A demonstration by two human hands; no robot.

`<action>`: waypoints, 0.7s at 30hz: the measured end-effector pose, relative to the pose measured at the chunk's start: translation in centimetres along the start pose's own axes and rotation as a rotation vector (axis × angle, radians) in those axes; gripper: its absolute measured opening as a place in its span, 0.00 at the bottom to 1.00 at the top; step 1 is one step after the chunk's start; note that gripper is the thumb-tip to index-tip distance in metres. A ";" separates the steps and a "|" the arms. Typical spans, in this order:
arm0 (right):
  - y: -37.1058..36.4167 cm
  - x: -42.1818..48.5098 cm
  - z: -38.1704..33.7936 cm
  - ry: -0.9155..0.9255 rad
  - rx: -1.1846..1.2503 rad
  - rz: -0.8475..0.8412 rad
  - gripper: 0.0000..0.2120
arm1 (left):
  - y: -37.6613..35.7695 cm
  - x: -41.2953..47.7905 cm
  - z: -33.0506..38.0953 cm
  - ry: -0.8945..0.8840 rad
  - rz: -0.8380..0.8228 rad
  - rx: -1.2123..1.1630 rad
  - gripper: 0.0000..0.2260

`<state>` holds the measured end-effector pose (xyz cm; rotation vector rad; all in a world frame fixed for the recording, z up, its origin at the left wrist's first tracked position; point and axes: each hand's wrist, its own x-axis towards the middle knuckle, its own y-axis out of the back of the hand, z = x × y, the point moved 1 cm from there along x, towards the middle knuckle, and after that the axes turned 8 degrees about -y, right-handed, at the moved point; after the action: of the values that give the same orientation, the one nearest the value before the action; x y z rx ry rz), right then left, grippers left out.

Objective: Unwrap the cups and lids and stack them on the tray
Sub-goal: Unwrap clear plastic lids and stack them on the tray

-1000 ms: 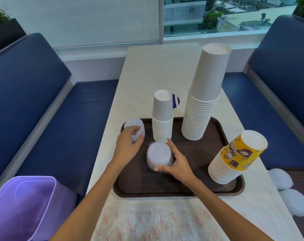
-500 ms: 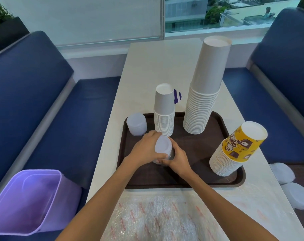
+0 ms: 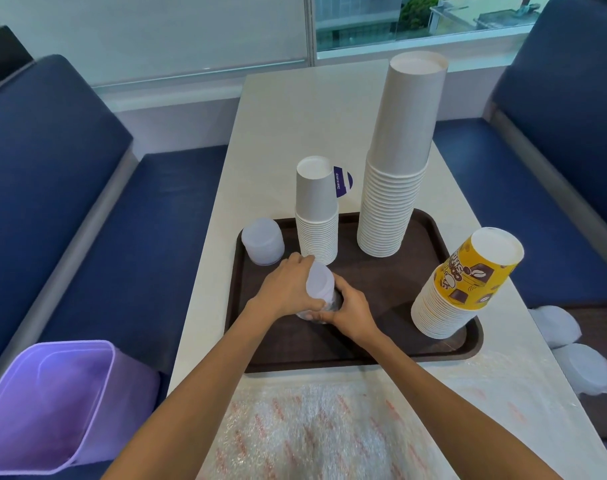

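Observation:
A dark brown tray (image 3: 392, 348) lies on the white table. Near its middle, my left hand (image 3: 284, 289) and my right hand (image 3: 352, 310) both grip a stack of translucent lids (image 3: 319, 285) from either side. A second lid stack (image 3: 263, 241) stands at the tray's far left corner. Behind my hands rises a short stack of white cups (image 3: 316, 209), and to its right a tall white cup stack (image 3: 397, 157). A leaning stack topped by a yellow printed cup (image 3: 468, 282) stands at the tray's right edge.
Clear plastic wrap with red print (image 3: 330, 431) lies on the table in front of the tray. A purple bin (image 3: 56, 403) stands on the left bench. Two wrapped lid packs (image 3: 558, 327) lie on the right. Blue benches flank the table; a window is behind.
My left hand left the far-left lid stack and came over to the middle stack. Both hands now hold that stack, which is tilted.

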<state>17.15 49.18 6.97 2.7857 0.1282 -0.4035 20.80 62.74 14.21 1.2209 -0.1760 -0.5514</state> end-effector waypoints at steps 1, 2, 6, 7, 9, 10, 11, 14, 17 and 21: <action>0.0 0.0 0.0 -0.001 0.005 -0.004 0.40 | 0.0 0.0 0.0 0.003 0.009 -0.013 0.34; 0.1 -0.1 -0.1 -0.004 0.009 -0.008 0.41 | -0.1 -0.1 -0.1 0.006 0.019 -0.028 0.33; 0.1 -0.1 -0.2 -0.016 0.008 -0.005 0.40 | -0.2 -0.3 -0.1 0.021 0.052 -0.074 0.33; 0.1 -0.1 -0.2 -0.019 0.004 -0.004 0.40 | -0.2 -0.3 -0.1 0.027 0.065 -0.080 0.32; 0.0 -0.2 -0.3 -0.025 -0.004 -0.006 0.40 | -0.2 -0.4 0.0 0.034 0.086 -0.085 0.31; 0.0 -0.2 -0.4 -0.029 -0.005 -0.006 0.40 | -0.2 -0.4 0.0 0.037 0.094 -0.086 0.31; 0.0 -0.2 -0.5 -0.031 -0.002 -0.006 0.40 | -0.2 -0.5 0.0 0.041 0.100 -0.088 0.32; -0.1 -0.4 -0.9 -0.053 -0.002 -0.008 0.42 | -0.2 -0.8 0.1 0.049 0.118 -0.086 0.32; -0.1 -0.9 -1.4 -0.037 0.015 -0.009 0.43 | 0.1 -1.0 0.2 0.049 0.134 -0.083 0.33; 0.2 -1.6 -2.8 0.001 0.037 -0.042 0.41 | 0.6 -1.3 0.6 0.043 0.152 -0.092 0.32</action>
<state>16.34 49.86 10.07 2.8236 0.1812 -0.4189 19.58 63.02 15.21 1.1188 -0.2025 -0.3967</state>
